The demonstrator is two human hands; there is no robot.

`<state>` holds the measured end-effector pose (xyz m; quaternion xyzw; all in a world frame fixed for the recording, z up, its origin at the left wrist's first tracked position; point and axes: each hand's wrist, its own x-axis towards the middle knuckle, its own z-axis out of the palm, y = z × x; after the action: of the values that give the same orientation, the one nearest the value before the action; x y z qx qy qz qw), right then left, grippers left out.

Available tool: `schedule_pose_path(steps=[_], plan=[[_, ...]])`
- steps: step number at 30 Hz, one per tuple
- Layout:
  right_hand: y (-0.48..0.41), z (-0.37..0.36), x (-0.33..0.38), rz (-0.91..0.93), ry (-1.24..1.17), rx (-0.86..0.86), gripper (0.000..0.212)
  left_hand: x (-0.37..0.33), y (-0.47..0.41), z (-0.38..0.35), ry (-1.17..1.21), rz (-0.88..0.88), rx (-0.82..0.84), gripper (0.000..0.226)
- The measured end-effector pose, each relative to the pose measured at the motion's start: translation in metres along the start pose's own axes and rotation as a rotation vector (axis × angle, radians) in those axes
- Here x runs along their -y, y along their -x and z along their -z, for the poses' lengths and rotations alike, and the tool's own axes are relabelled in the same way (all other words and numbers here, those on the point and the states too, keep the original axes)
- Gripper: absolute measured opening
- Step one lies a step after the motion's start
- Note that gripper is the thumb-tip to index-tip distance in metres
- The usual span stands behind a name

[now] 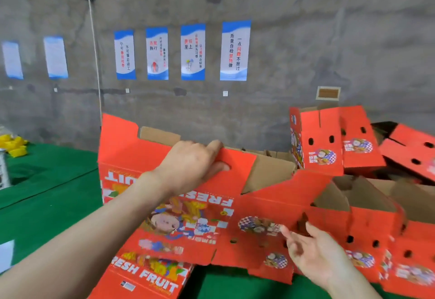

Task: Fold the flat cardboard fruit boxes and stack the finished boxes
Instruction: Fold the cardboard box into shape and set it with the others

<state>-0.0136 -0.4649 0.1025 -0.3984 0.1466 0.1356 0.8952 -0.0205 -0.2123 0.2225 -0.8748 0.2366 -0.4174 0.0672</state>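
Six blue-and-white posters (193, 51), one left hand (193, 164), one right hand (315, 251), at least six red cardboard boxes (315, 141), one wall vent (328, 93).

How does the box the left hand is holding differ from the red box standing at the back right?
The held box lies wide with flaps open and brown inside showing; the back box stands on end, mostly red faces showing. The left hand grips a flap of the held box; no hand touches the back box. Both are red with fruit print and dark oval holes.
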Motion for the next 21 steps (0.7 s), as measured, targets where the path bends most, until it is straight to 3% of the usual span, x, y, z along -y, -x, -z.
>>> schedule_pose_path(steps=[4,7,9,14,17,21], plan=[[0.027,0.016,0.008,0.433,0.278,-0.054,0.010,-0.029,-0.021,-0.027,0.152,0.187,-0.031,0.054],[0.043,0.017,0.019,0.784,0.532,0.015,0.017,-0.064,-0.028,-0.048,0.241,0.206,-0.012,0.051],[0.046,0.018,0.028,0.892,0.667,0.012,0.022,-0.090,-0.027,-0.060,0.323,0.192,-0.001,0.049],[0.044,0.035,0.041,0.852,0.919,-0.097,0.022,-0.136,-0.020,-0.078,0.482,0.218,-0.042,0.042],[0.046,0.048,0.050,0.813,1.207,-0.129,0.019,-0.159,-0.021,-0.084,0.540,0.256,-0.023,0.039],[0.049,0.069,0.060,0.766,1.517,-0.245,0.034,-0.187,-0.026,-0.087,0.573,0.226,0.008,0.036]])
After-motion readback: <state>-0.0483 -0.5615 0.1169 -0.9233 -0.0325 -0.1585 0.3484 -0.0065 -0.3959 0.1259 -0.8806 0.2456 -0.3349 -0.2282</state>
